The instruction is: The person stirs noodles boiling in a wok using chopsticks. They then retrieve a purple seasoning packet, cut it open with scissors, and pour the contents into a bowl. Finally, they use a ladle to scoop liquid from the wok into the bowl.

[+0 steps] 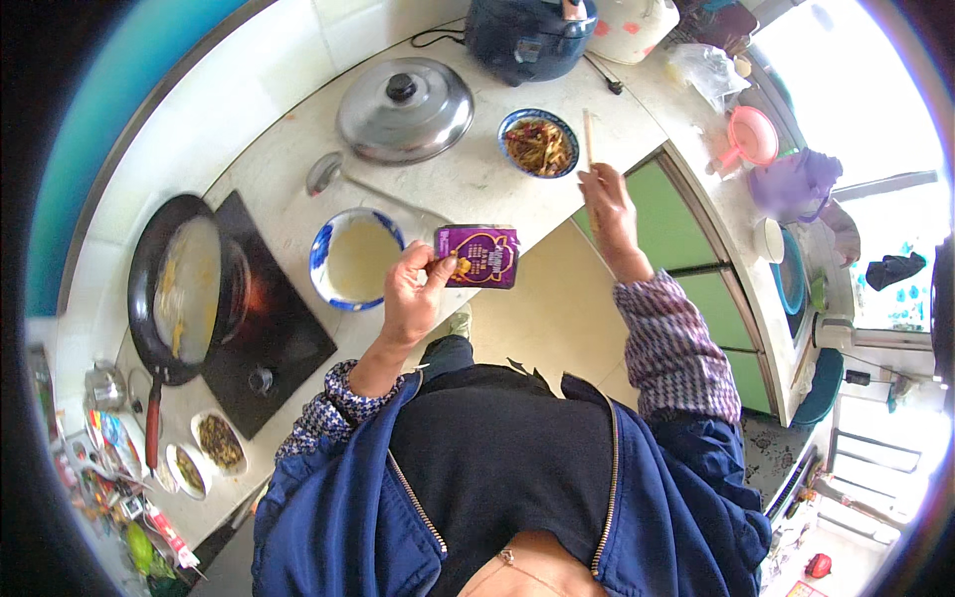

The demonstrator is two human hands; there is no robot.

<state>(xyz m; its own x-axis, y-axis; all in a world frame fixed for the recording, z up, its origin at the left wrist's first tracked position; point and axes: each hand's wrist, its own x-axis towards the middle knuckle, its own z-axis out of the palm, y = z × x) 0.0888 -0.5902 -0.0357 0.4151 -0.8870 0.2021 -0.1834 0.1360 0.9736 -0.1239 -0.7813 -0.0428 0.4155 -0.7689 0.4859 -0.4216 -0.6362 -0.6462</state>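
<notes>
My left hand (pixel 415 292) pinches a purple printed packet (pixel 486 257) by its left edge, thumb on top. The packet bears writing and hovers by the counter's edge. Chopsticks (pixel 588 138) stick out of my right hand (pixel 612 213), pointing toward the wall. To their left is a blue-rimmed bowl (pixel 539 143) of shredded food with red bits. A larger blue-and-white bowl (pixel 357 257) of pale liquid stands beside my left hand. Between that bowl and a domed steel lid (pixel 406 110) lies a long-handled ladle (pixel 325 174).
At left a frying pan (pixel 186 283) with pale liquid and yellow bits sits over a glowing black cooktop (pixel 276 321). Two dishes of food, one an oval dish (pixel 218 443), stand near its handle. A dark blue cooker (pixel 528 41) is at the back. A pink dipper (pixel 752 136) lies at right.
</notes>
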